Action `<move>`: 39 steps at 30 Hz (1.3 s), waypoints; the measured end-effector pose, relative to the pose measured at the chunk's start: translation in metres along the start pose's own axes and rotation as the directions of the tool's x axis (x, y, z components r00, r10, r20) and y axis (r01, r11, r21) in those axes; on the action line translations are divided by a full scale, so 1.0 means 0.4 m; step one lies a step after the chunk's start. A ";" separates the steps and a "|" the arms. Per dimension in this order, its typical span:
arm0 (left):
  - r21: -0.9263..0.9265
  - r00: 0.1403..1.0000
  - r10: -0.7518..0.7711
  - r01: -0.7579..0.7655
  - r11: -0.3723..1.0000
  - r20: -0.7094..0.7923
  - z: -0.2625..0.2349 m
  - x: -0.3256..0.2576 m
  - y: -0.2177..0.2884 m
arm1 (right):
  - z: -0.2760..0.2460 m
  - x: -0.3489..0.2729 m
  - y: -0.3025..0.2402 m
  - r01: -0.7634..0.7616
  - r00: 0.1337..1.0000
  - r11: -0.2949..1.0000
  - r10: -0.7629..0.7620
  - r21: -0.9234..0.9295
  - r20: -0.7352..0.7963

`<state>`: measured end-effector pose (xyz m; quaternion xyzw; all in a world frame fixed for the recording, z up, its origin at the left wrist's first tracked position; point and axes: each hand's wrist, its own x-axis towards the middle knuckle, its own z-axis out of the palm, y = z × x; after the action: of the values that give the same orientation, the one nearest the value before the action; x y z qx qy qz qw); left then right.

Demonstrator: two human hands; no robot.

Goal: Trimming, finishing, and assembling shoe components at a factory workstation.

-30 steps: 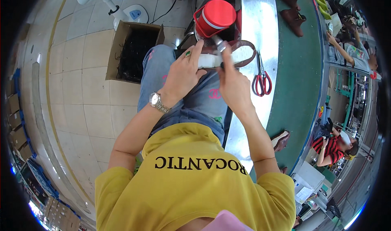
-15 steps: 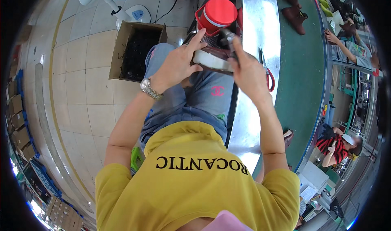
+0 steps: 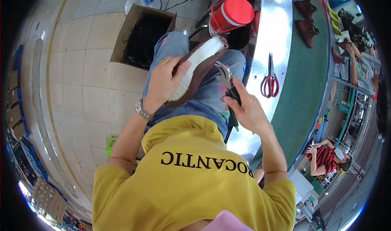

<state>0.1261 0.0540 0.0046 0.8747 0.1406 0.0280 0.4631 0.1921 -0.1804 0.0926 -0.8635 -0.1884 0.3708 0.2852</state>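
My left hand is closed round a brown shoe upper with its white underside turned up, above my lap. The shoe slants, one end pointing away to the right and the other close to my waist. In my right hand I grip a pair of lasting pincers, dark-handled with a metal head. The pincers' jaws point up and left, close beside the shoe's right edge, seemingly not touching it.
Right of me, red-handled scissors lie on a shiny metal bench edge. Beyond runs a green belt bearing brown boots. Ahead stands a red lidded jug. An open cardboard box sits left of my knee. Co-workers are at far right.
The shoe has swung from crosswise to slanting, its white underside now more exposed. My right hand has drawn back toward me with the pincers, uncovering the scissors. The view has shifted slightly.
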 end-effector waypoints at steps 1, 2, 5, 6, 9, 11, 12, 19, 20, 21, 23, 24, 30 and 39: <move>0.080 0.999 0.032 -0.030 0.996 -0.023 -0.002 0.006 -0.003 | -0.006 0.008 -0.020 -0.005 0.999 1.000 0.005 0.005 0.042; 0.160 0.997 0.065 -0.058 0.985 -0.041 -0.003 0.008 -0.003 | -0.007 0.012 -0.025 0.030 0.998 0.998 -0.027 -0.048 0.065; 0.080 0.980 0.184 -0.177 0.981 -0.080 0.022 -0.012 -0.006 | -0.021 0.028 -0.047 0.119 0.985 0.976 -0.094 -0.182 0.143; 0.008 0.980 0.182 -0.182 0.983 -0.074 0.025 -0.024 -0.004 | -0.032 0.033 -0.069 0.135 0.979 0.970 -0.100 -0.204 0.176; -0.081 0.989 0.150 -0.150 0.985 -0.012 0.030 -0.049 0.007 | -0.059 0.045 -0.124 0.192 0.959 0.934 -0.114 -0.301 0.259; -0.006 0.984 0.177 -0.177 0.984 0.003 0.039 -0.055 0.009 | -0.061 0.059 -0.142 0.223 0.947 0.901 -0.109 -0.371 0.304; 0.085 0.976 0.216 -0.217 0.972 0.014 0.046 -0.058 0.007 | -0.060 0.065 -0.146 0.237 0.941 0.885 -0.107 -0.401 0.321; -0.238 0.882 -0.166 0.293 0.926 0.440 -0.012 -0.047 0.028 | -0.034 0.056 -0.094 0.240 0.949 0.933 -0.168 -0.267 0.267; -0.517 0.819 -0.154 0.482 0.708 0.553 -0.007 -0.039 0.018 | -0.025 0.051 -0.076 0.252 0.955 0.926 -0.190 -0.280 0.230; -0.684 0.759 -0.095 0.627 0.374 0.644 0.001 -0.029 0.003 | -0.013 0.046 -0.059 0.269 0.957 0.917 -0.218 -0.295 0.194; -0.643 0.662 0.084 0.746 -0.174 0.745 0.011 0.003 -0.018 | 0.010 0.037 -0.032 0.285 0.958 0.904 -0.255 -0.320 0.133; -0.672 0.688 0.077 0.722 -0.162 0.721 0.033 0.019 -0.024 | 0.022 0.034 -0.021 0.284 0.959 0.899 -0.262 -0.334 0.110; -0.758 0.762 0.026 0.646 -0.091 0.647 0.092 0.055 0.013 | -0.009 0.035 -0.016 0.344 0.939 0.876 -0.327 -0.338 0.107; -0.762 0.762 0.010 0.648 -0.004 0.647 0.098 0.056 -0.002 | -0.129 0.180 -0.145 0.591 0.760 0.704 -0.650 -0.393 -0.021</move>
<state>0.1544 0.0290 -0.0201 0.2429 0.1709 -0.2153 0.9303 0.2712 -0.1156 0.1200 -0.8125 -0.5105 0.1418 0.2429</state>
